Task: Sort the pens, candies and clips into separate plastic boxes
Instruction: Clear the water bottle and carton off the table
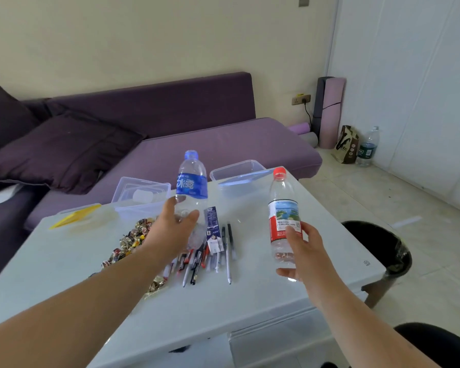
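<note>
Head view, single frame. Both hands are occupied with water bottles, not with task items. The left hand [174, 229] is wrapped around the lower body of a blue-label water bottle [191, 181], thumb and fingers closed on it; the bottle stands upright or is held just above the desk [263, 293], contact not resolvable. The right hand [302, 253] is closed around the lower half of a red-cap water bottle [283, 216], which is upright and appears lifted clear of the desk.

Landmark: the pile of pens [210, 261]. It lies directly under and just behind the left hand, long axes running roughly toward the person, tips nearer the body. A small printed carton [213, 229] lies on top of the pile's far end. The wrapped candies [133, 240] are heaped just left of the pens, partly covered by the left forearm. Beyond the pens, two clear plastic boxes: one far-left [141, 195], one far-right [239, 176]. A third container with a yellow lid [77, 215] sits further left of the candies.

Judgement: sorting not begun; bottles likely must be set aside first. Left hand is nearer both pens and candies.

Not made out: no clips identifiable. Candy pile extent is hidden by the forearm. Box contents are unclear.
</note>
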### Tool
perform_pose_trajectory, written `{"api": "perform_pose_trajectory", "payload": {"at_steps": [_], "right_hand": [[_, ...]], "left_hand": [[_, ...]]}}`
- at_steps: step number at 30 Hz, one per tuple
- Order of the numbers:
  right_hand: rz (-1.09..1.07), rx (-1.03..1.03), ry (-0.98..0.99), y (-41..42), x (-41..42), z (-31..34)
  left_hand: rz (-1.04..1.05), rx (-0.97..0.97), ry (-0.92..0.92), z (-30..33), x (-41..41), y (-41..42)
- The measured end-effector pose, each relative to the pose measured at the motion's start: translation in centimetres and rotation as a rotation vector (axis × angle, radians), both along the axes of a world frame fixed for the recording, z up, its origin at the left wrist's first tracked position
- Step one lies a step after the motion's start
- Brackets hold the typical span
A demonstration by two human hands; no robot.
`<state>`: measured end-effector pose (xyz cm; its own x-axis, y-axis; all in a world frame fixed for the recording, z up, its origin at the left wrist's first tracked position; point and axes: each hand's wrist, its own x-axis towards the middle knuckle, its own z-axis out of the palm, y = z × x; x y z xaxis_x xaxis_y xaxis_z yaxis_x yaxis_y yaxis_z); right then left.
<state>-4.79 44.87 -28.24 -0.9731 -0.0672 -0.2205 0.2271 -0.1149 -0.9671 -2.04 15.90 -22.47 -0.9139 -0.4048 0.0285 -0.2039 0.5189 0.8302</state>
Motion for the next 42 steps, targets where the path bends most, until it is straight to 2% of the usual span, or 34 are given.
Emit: {"api": "perform_pose_trajectory", "payload": {"at_steps": [4,10,12,15,18,21,26,35,37,38,39,40,41,42], "right_hand": [[0.056,-0.085,-0.142,0.0,2.0,0.2],[-0.013,-0.254,-0.319,1.9,5.3,2.1],[0.012,-0.253,-0.312,3.1,5.7,3.2],[0.008,-0.201,-0.203,5.7,5.2,5.5],[-0.119,-0.172,-0.130,9.0,4.5,7.0],[-0.238,-0.176,-0.236,11.3,4.4,5.8],[-0.288,-0.353,-0.348,13.5,3.3,3.7],[-0.432,-0.307,-0.454,17.7,-5.7,1.1],[-0.449,-0.192,-0.490,18.5,-8.6,1.1],[-0.445,-0.039,-0.505,18.6,-9.5,0.7],[-0.425,0.206,-0.498,18.6,-10.3,-0.1],[-0.385,0.461,-0.442,18.3,-10.6,-1.0],[-0.331,0.618,-0.342,17.7,-10.8,-1.6],[-0.271,0.665,-0.233,16.9,-10.7,-1.7]], "left_hand": [[-0.156,0.035,-0.045,1.7,2.1,1.5],[-0.244,0.065,-0.130,2.8,3.8,4.3],[-0.321,0.084,-0.124,2.7,3.9,5.4],[-0.401,0.029,-0.142,2.4,3.5,7.5],[-0.411,0.006,-0.158,1.6,2.7,10.0],[-0.455,0.066,-0.178,0.4,1.4,12.6],[-0.531,0.111,-0.220,-1.3,-2.2,16.8],[-0.595,0.166,-0.281,-5.4,-8.3,21.0],[-0.605,0.157,-0.288,-6.0,-9.3,21.2],[-0.609,0.150,-0.296,-6.2,-9.7,21.3],[-0.612,0.149,-0.302,-6.4,-10.0,21.4],[-0.615,0.155,-0.306,-6.5,-10.2,21.4],[-0.619,0.167,-0.306,-6.6,-10.4,21.5],[-0.626,0.176,-0.303,-6.6,-10.4,21.4]]}}
